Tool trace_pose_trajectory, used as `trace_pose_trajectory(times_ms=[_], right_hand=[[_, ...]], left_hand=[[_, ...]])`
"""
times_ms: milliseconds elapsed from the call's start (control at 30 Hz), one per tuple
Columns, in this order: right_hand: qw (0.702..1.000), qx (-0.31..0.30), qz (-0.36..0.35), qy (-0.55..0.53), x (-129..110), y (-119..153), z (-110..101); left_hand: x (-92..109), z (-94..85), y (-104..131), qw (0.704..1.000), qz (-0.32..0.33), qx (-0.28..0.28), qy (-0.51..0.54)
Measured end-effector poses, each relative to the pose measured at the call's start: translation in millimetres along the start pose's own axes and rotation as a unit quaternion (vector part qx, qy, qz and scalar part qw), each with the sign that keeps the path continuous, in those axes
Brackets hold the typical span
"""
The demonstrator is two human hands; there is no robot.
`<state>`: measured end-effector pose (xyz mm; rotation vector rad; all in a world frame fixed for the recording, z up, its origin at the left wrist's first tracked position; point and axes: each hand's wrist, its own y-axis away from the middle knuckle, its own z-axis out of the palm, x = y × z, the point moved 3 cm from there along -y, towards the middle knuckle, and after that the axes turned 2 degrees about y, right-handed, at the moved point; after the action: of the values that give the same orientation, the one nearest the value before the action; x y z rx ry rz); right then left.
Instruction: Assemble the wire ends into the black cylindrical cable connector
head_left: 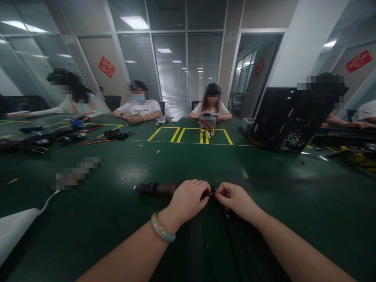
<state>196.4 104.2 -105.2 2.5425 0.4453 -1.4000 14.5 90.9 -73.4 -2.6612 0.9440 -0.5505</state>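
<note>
A dark electric screwdriver [160, 189] with a brownish body lies sideways on the green table, its metal tip pointing left. My left hand [190, 196], with a jade-like bangle on its wrist, is closed around the tool's right part. At the tool's right end, my right hand [233, 197] pinches what looks like the plug of a black cable [232, 231]. The cable runs from there toward the table's near edge. My fingers partly hide the joint between plug and tool, so I cannot tell whether the plug is seated.
Cables and black parts [114, 135] lie at the back left. An open black computer case [279, 117] stands at the back right. A person opposite handles a power supply [208, 120] near yellow tape marks [188, 128]. A white object [17, 231] with a cord is at left.
</note>
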Motion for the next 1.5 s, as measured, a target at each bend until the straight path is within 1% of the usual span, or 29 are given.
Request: trace_pose_trajectory(times_ms=[200, 533, 933, 1167, 1500], right_hand=[[1.0, -0.007, -0.001, -0.004, -4.6, 1.7, -1.0], [1.0, -0.005, -0.01, -0.012, 1.1, -0.8, 0.8], [1.0, -0.005, -0.008, -0.011, -4.0, 0.9, 0.6], [1.0, -0.006, 0.001, -0.02, -1.7, 0.0, 1.4], [1.0, -0.009, -0.003, -0.017, -2.4, 1.0, 0.3]], left_hand=[[0.4, -0.7, 0.0, 1.0, -0.001, -0.005, -0.001], [-0.7, 0.6, -0.7, 1.0, 0.004, -0.007, 0.006], [0.6, -1.1, -0.3, 1.0, -0.002, -0.007, 0.011], [0.6, -0.7, -0.5, 1.0, -0.001, -0.007, -0.001], [-0.6, 1.6, -0.5, 1.0, 0.003, -0.002, -0.005]])
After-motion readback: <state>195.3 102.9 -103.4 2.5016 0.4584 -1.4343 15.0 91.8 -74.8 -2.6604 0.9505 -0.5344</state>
